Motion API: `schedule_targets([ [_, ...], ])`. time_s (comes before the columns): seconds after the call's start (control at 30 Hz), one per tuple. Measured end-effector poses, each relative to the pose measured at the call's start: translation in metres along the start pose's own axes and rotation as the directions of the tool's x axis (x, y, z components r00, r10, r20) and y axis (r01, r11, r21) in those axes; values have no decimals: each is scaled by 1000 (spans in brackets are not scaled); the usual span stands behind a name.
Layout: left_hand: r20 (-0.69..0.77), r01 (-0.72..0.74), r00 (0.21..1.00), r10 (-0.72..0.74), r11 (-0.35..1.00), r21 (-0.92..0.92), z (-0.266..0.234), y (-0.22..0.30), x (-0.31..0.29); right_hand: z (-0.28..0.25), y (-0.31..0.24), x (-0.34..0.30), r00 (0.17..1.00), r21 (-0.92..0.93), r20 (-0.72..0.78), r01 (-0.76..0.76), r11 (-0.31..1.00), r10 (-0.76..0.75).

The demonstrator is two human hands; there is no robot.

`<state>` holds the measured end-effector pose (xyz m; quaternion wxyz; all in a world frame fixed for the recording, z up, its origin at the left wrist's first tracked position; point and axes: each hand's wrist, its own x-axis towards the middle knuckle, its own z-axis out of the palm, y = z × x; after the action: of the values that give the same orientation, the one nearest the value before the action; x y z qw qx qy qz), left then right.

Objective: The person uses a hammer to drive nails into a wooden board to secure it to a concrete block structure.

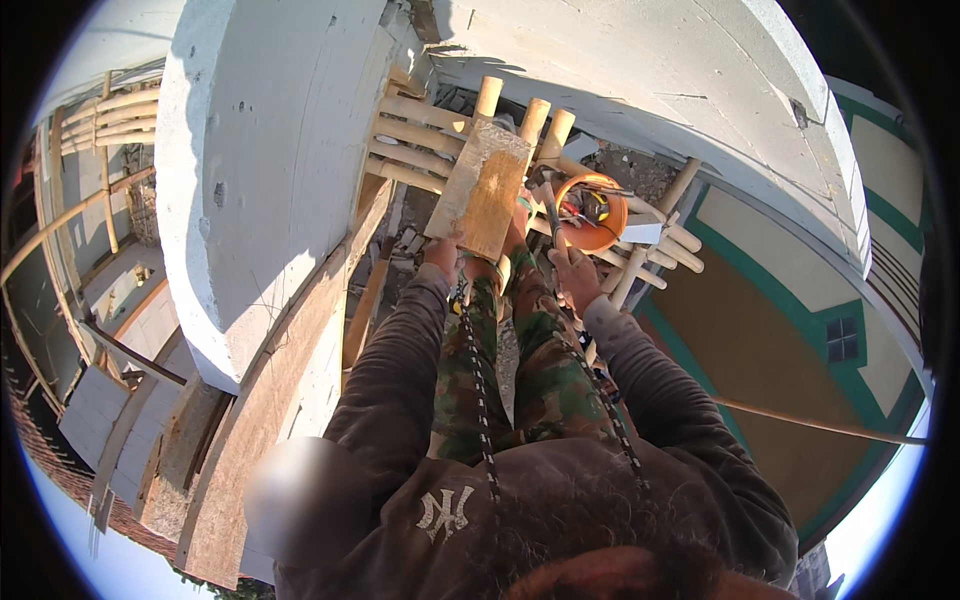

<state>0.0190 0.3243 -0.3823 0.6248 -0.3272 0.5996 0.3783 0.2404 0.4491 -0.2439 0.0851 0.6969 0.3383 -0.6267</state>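
Note:
My left hand [443, 258] is closed on the near left corner of a short, worn wooden board [480, 192]. The board is tilted in front of my legs, its far end close to the bamboo poles. In my right hand [577, 280] is the handle of a hammer [554, 215], its head pointing away from me, right of the board. Just beyond that hand, an orange bucket [594, 238] holds several tools, among them a yellow-and-black tape measure [596, 206]. One bare foot [519, 218] shows between the board and the hammer.
Bamboo poles [415, 135] form a scaffold under and around my feet, with rubble [640, 172] below. A pale wall [275, 130] rises at the left, another [640, 70] ahead. A long plank [290, 370] runs along the left. At the right is a green-trimmed building [780, 300].

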Motion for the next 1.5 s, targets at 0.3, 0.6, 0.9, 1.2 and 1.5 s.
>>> schedule_targets([
  [0.3, 311, 91, 950, -18, 971, -222, -13, -82, 55, 71, 93, 153, 940, 122, -222, 290, 949, -259],
  [0.6, 371, -178, 916, 150, 983, 41, -31, -18, 83, 81, 103, 179, 902, 105, -260, 381, 918, -345],
  [0.9, 181, -312, 897, 403, 288, 905, 25, 17, 114, 99, 118, 232, 885, -143, -316, 311, 939, -342],
  [1.2, 95, -183, 891, 444, 160, 970, 18, 1, 132, 77, 75, 192, 950, -397, -199, 146, 906, -240],
  [1.5, 111, -196, 920, 376, 197, 961, 13, 14, 145, 52, 111, 234, 816, -728, 73, 437, 529, -573],
])
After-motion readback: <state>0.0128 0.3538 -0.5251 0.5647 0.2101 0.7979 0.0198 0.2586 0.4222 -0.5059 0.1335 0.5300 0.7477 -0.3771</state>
